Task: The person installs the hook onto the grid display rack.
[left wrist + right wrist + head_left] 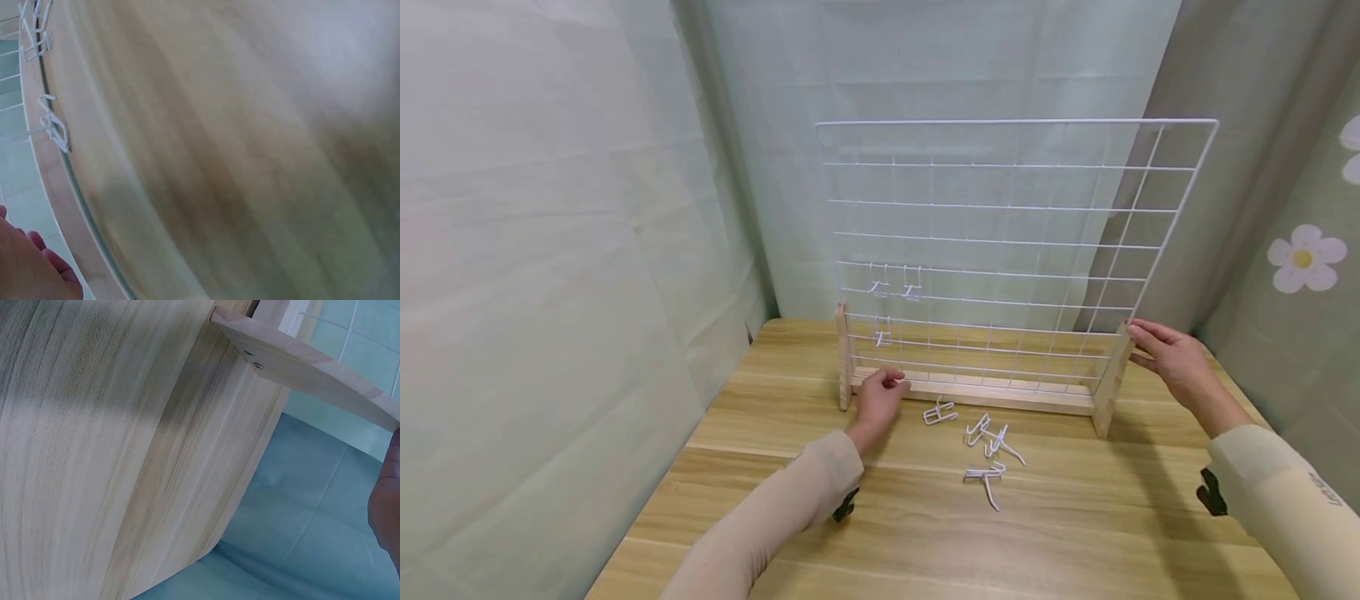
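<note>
left hand (880,398): fingers curled in loosely, grip holding nothing as far as I can see, knuckles right up against the wooden base (1000,392) of the rack, near its left post

right hand (1172,358): fingers fairly straight and laid on the top of the right wooden foot (1108,387), thumb under the edge, so more of a light open touch than a real clamp. The right wrist view shows the same foot (300,365) with two screws in it, hand just at the frame edge

wire grid panel (1007,250): white, stands upright in the wooden base, sits between the two hands

hooks on the grid (895,292): three small white ones clipped on the lower left part, just above the left hand

loose hooks (985,446): a few white wire hooks lying on the table (925,533), just to the right of the left hand and in front of the base, not touching either hand

left wrist view: blurry, mostly wood grain, a bit of palm (28,269) and some hooks on the wire

backdrop: pale green cloth all round, one with a daisy print (1303,257) beyond the right hand
</note>
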{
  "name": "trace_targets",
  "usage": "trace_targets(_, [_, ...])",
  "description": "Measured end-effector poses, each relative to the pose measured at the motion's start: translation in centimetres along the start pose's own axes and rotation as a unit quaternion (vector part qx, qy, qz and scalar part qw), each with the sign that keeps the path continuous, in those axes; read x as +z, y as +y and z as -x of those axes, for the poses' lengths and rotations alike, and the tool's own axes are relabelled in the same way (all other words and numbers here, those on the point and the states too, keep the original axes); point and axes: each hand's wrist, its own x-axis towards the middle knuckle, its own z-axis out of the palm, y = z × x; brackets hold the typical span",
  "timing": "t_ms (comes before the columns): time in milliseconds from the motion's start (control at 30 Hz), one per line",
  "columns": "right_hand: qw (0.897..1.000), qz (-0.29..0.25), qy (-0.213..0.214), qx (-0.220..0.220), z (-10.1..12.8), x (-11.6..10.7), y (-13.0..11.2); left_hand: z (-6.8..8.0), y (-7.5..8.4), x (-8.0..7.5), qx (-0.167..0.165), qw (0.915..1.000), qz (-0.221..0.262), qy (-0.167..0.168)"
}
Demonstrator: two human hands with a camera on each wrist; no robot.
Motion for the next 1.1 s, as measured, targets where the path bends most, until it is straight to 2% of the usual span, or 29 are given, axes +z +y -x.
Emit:
trace_targets(167, [1.000,-0.022,-0.004,-0.003,0.0,0.0,-0.2,0.4,-0.4,0.4,0.014,0.9984,0.006,-0.054])
trace_targets(300, [1.000,-0.013,0.000,-0.001,0.1,0.0,-0.2,0.7,-0.9,0.9,0.022,0.9948,0.014,-0.099])
trace_targets(500, [1.000,0.000,0.003,0.000,0.2,0.0,-0.2,1.0,-1.3,1.9,0.039,0.9903,0.006,-0.134])
trace_targets(600, [1.000,-0.006,-0.001,-0.003,0.2,0.0,-0.1,1.2,-1.5,2.3,0.047,0.9884,0.009,-0.144])
trace_targets(767, [1.000,-0.006,-0.004,-0.005,0.3,0.0,-0.1,1.4,-1.8,2.9,0.081,0.9862,0.024,-0.143])
trace_targets(1100, [1.000,0.006,0.001,0.000,0.2,0.0,-0.1,1.5,-1.9,4.0,0.032,0.9883,0.003,-0.149])
